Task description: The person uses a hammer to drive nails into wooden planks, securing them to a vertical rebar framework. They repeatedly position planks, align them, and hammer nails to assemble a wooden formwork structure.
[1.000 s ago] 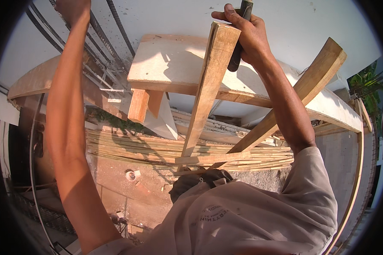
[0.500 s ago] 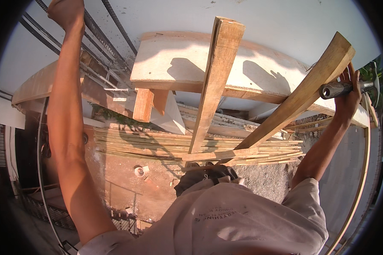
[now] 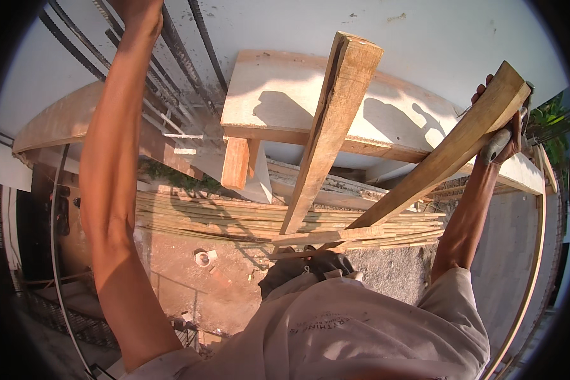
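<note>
Up at the top of the view, the left hand [image 3: 136, 12] reaches to the dark ribbed steel reinforcing bars [image 3: 183, 57] that run along the pale ceiling, seemingly as a hold to steady the body; the frame edge cuts the fingers off, so I cannot tell whether that grip is closed round a bar or only resting there; far across from it, the right hand [image 3: 503, 130] is wrapped together with a dark-handled tool with a grey head [image 3: 495, 147] against the upper end of the slanted pale timber strut [image 3: 437, 171], fingers curled over the wood's top edge, which keeps the strut pressed up under the flat white formwork board [image 3: 278, 95] while the tool stays ready in the same grip; just inward of the right hand, between the two hands, a second upright pale timber strut [image 3: 326, 133] leans with its top end against that board, free of either hand; both struts run down to meet near a horizontal bundle of thin yellowish bamboo slats [image 3: 234, 218] well below the grips, beyond the person's pale grey shirt [image 3: 354, 329]; far beneath lies the reddish dirt ground [image 3: 196, 285].
</note>
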`<state>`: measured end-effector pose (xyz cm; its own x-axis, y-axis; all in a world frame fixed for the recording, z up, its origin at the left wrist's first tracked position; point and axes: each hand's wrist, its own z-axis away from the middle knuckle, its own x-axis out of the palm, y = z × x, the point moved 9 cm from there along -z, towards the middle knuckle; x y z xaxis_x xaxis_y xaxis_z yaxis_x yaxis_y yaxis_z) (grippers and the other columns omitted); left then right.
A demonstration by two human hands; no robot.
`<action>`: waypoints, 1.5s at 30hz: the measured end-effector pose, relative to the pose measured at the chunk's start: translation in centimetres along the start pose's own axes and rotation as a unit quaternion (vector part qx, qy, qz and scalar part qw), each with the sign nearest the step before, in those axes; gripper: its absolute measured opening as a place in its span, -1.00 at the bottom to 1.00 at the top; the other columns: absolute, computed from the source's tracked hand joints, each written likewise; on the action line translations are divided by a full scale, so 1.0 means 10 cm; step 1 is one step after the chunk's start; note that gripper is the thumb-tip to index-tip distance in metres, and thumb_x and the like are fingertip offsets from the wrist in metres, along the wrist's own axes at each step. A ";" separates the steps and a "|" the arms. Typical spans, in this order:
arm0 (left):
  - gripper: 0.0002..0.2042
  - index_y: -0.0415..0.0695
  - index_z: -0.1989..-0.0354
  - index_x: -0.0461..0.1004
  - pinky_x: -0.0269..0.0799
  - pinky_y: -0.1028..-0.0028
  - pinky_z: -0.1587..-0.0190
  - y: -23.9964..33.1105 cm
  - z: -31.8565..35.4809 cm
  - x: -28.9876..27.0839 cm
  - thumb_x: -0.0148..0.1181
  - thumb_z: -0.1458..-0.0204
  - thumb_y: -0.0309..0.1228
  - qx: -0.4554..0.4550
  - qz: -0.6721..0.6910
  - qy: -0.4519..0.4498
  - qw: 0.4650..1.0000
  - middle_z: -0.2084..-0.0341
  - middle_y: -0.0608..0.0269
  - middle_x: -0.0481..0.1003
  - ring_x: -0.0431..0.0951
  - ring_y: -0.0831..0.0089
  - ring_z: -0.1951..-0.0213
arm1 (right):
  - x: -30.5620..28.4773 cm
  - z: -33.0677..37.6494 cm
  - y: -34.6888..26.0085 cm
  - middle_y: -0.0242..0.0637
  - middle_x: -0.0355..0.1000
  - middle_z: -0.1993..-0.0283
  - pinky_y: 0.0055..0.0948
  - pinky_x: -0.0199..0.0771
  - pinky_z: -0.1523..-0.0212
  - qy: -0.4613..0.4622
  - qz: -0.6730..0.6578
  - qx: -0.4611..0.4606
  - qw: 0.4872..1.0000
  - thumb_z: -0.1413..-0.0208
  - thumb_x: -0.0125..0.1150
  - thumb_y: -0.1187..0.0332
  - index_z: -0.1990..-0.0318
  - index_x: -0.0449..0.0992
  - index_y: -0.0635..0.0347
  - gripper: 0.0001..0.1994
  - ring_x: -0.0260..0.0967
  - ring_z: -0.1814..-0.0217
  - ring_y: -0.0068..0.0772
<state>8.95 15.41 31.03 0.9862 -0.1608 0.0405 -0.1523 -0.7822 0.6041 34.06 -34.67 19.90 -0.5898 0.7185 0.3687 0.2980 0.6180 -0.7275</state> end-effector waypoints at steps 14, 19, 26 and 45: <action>-0.64 -0.18 0.66 0.41 0.13 0.48 0.54 -0.37 -0.23 -0.23 0.31 -0.11 -0.28 0.079 0.012 0.053 0.995 0.78 0.52 0.23 0.15 0.64 0.65 | 0.03 0.15 0.19 0.15 0.40 -0.15 -0.11 0.52 -0.12 0.172 0.013 -0.042 0.984 -0.33 -0.09 0.23 -0.23 0.29 0.50 -0.51 0.48 -0.10 -0.06; -0.60 -0.17 0.70 0.38 0.11 0.50 0.55 -0.22 -0.19 -0.11 0.35 -0.10 -0.28 0.120 0.007 0.043 0.992 0.82 0.53 0.20 0.12 0.66 0.67 | 0.36 0.43 -0.43 -0.32 0.43 0.36 -0.32 0.49 0.11 0.278 0.194 -0.084 0.937 -0.39 -0.08 0.22 -0.07 0.44 0.33 -0.65 0.42 0.31 -0.39; -0.66 -0.29 0.56 0.46 0.22 0.27 0.52 -0.19 -0.08 -0.10 0.25 -0.13 -0.27 -0.011 0.009 0.026 1.000 0.79 0.22 0.32 0.28 0.49 0.65 | 1.65 0.38 -0.01 -0.52 0.09 0.63 -0.54 0.23 0.60 -0.028 0.149 0.021 0.988 -0.38 0.02 0.08 0.32 0.35 0.15 -0.67 0.04 0.70 -0.62; -0.36 -0.26 0.48 0.49 0.40 0.25 0.56 -0.35 0.41 -0.68 0.24 -0.02 0.24 0.021 0.028 0.230 0.973 0.70 0.08 0.47 0.51 0.24 0.63 | 2.19 0.10 1.95 -0.38 0.25 0.61 -0.42 0.29 0.65 -0.338 0.565 0.241 0.713 -0.37 -0.09 -0.02 0.25 0.42 0.43 -0.47 0.20 0.66 -0.57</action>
<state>2.49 16.81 25.40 0.8998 0.0742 0.4299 -0.2003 -0.8052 0.5582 26.25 -7.22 13.23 -0.4530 0.2516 -0.8553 0.6732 -0.5324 -0.5132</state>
